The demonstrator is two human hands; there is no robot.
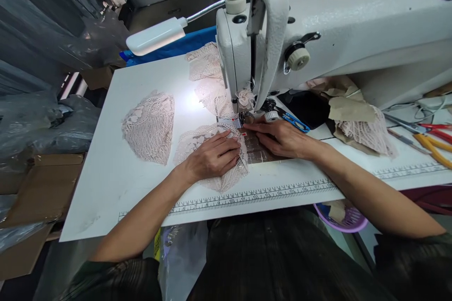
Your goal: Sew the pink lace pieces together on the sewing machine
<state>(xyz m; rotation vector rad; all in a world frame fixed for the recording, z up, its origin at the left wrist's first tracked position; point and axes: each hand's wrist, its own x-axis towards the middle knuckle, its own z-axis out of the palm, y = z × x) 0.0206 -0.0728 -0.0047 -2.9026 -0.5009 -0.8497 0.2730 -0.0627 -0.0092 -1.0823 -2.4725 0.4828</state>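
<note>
My left hand (214, 155) lies palm down on a pale pink lace piece (190, 141), its fingers stretched out towards the machine's needle area. The far edge of that lace reaches close to the presser foot (242, 118) of a white sewing machine (332, 28). My right hand (286, 138) rests over a brown, tape-covered plate (259, 148) beside the foot. Its index finger points left, with the tip at or very near the lace edge; the other fingers are loosely bent and apart. Whether that fingertip presses on the lace is too small to tell.
Another lace piece (150, 127) lies on the white table (106, 178) at left; more lace (206, 68) is behind the needle. A lamp (155, 36) hangs above. Blue thread snips (295, 122), a black phone-like object (307, 107) and yellow-handled scissors (432, 148) lie right. A ruler strip (247, 195) runs along the front.
</note>
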